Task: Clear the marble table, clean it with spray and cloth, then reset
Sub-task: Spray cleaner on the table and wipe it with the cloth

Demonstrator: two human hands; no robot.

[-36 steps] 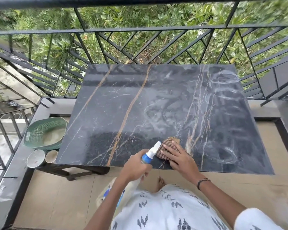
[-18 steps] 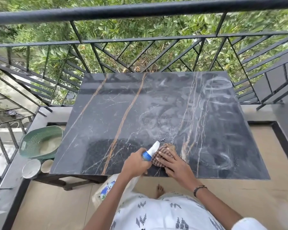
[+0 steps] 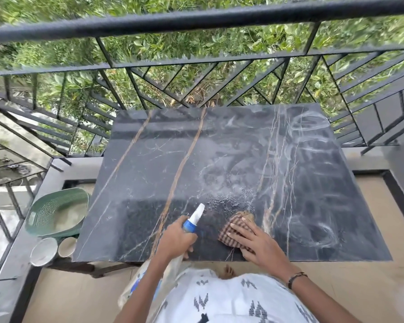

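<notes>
Marble, dark grey with tan and white veins, forms the one surface [image 3: 173, 159] seen; every place below is given relative to it. One black metal railing [image 3: 196, 22] is seen beyond its far edge and round its left and right sides, with green foliage behind the bars. Beige floor lies under its near edge. One green mesh basket [image 3: 56, 213] is set on the ledge just beside its near left corner, and two pale cups [image 3: 43, 251] stand side by side just in front of that basket, below the corner. On the surface itself one patch of spray droplets [image 3: 229, 201] is seen, near the near edge and slightly right of centre, with wipe swirls spread over the right half. Two hands are counted. One spray bottle [image 3: 193, 221] with a blue collar and a white nozzle is held over the near edge; the grip of the left hand [image 3: 176, 238] is closed around it, and the nozzle is aimed at the droplets. One checked brown cloth [image 3: 234, 226] lies on the marble just behind that patch, and the right hand [image 3: 258, 244] is pressed flat on it with fingers spread, its grip not closed.
</notes>
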